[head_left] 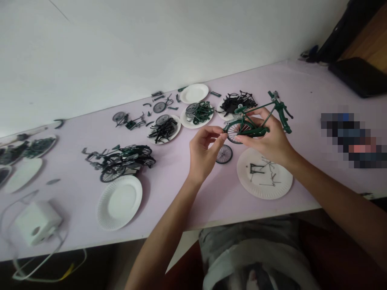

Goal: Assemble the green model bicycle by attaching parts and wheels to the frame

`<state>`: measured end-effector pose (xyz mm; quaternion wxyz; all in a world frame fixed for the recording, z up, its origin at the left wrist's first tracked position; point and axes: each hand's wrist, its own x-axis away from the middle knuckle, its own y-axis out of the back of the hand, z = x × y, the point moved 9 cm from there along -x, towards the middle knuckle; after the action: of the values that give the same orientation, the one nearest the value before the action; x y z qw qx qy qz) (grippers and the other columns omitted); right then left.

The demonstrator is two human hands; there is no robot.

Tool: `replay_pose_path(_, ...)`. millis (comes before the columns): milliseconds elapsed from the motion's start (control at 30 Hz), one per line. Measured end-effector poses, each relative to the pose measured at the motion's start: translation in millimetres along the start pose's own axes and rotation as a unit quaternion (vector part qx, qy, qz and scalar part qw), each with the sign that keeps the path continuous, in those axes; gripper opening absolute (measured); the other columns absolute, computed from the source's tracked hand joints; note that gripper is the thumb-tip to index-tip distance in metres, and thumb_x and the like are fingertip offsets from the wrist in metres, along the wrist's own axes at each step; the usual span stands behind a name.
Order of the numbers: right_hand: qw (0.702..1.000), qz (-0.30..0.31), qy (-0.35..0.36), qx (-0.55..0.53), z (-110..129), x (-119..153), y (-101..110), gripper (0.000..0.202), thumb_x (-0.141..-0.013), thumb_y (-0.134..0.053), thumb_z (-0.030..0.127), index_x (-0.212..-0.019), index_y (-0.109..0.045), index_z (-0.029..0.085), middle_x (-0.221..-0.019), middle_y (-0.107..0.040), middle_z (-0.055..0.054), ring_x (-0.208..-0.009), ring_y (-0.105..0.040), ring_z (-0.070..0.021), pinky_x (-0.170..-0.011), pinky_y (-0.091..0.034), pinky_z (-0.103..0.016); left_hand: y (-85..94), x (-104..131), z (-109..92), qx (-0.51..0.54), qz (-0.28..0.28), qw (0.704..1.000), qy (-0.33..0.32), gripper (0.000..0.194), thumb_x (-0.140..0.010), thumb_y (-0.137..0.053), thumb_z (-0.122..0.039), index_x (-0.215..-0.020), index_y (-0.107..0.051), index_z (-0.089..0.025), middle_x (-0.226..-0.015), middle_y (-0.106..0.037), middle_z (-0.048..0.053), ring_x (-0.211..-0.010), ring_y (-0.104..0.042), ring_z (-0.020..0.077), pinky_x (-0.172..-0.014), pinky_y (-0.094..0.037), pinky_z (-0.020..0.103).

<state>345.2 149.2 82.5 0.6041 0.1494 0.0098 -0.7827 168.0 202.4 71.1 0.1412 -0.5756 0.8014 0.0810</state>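
Note:
My right hand (269, 137) grips a green model bicycle (256, 131) round its frame and chain guard, above the table. A spoked wheel sits at the bicycle's rear; its front fork holds no wheel. The thumb and fingertips of my left hand (204, 151) pinch the rear end of the bicycle, by the mudguard. Whether a small part is also between those fingertips, I cannot tell. Just below, a loose spoked wheel (224, 154) lies partly behind my left hand. A paper plate (264, 193) with thin dark rods and a small frame piece is under my right wrist.
Several finished-looking model bicycles (121, 159) stand left, near a bare paper plate (120, 201). Behind are plates of black parts (165, 129), green parts (203, 112) and more black pieces (237, 102). A white box with cables (39, 221) sits front left. A blurred patch covers the right side.

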Motion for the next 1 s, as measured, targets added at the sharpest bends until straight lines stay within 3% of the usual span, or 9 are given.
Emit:
replay_pose_path(633, 1.000, 0.000, 0.005, 0.016, -1.7, -0.3, 1.0, 0.051, -0.074, -0.087, 0.034, -0.116, -0.058, 0.028, -0.108, -0.076, -0.002, -0.101, -0.074, -0.0256, -0.095, -0.059, -0.048, -0.5, -0.7, 0.4, 0.013, 0.001, 1.000, 0.000, 0.030, -0.080, -0.088, -0.039, -0.091, -0.068, -0.020, -0.094, -0.067, 0.002, -0.083, -0.065, 0.0119, -0.079, -0.056, 0.025)
replay_pose_path(1000, 1.000, -0.011, 0.001, 0.029, -0.3, 0.1, 2.6, 0.050, -0.073, -0.088, 0.034, -0.113, -0.061, 0.027, -0.108, -0.076, -0.003, -0.101, -0.074, -0.0257, -0.096, -0.058, -0.047, -1.2, -1.4, 3.9, 0.056, 0.002, 0.998, 0.011, 0.029, -0.076, -0.089, -0.025, -0.092, -0.066, -0.019, -0.092, -0.067, 0.001, -0.083, -0.066, 0.0108, -0.077, -0.056, 0.023)
